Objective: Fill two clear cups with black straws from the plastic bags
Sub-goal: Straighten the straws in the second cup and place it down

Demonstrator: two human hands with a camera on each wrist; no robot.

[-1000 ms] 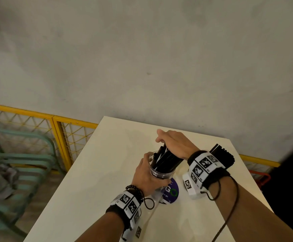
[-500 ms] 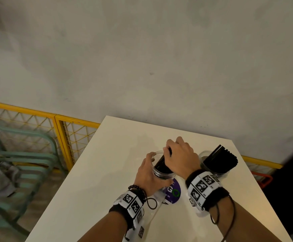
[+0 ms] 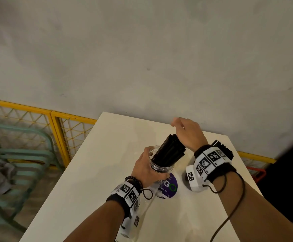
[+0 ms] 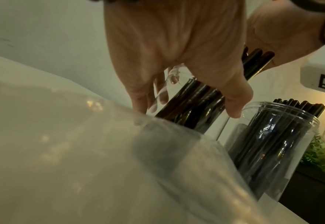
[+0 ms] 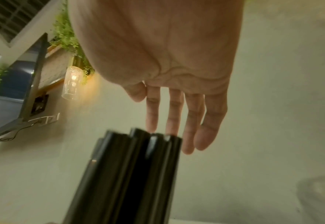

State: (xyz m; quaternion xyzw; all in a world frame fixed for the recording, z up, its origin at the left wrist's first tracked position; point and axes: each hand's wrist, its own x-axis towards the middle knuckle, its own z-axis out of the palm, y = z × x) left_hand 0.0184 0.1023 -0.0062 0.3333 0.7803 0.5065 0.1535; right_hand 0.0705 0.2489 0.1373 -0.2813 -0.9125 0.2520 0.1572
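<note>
We have the left hand [image 3: 146, 169] wrapped around the near clear cup [image 3: 161, 165], which stands on the white table [image 3: 97, 172] with its bundle of black straws [image 3: 170, 151] leaning up and away toward the right hand [image 3: 188, 132]. That right hand holds nothing: its fingers [image 5: 190, 121] hang straight and loose just above the straw tips. The second cup [image 4: 273, 136], already packed with straws, stands just beside the first (the head view hides most of it behind the right wrist). A clear plastic bag [image 4: 81, 151] lies over the table under our left forearm, next to a purple label [image 3: 169, 186]. The main risk, as we judge it, is the lean: the straws sit bunched to one side, so if the left hand lets go carelessly the light cup may tip, or knock its neighbour. A sweep of the right wrist could also catch the tall tips. Whether the bundle sits fully down on the cup's base we cannot quite tell, since the bag blurs that part.
</note>
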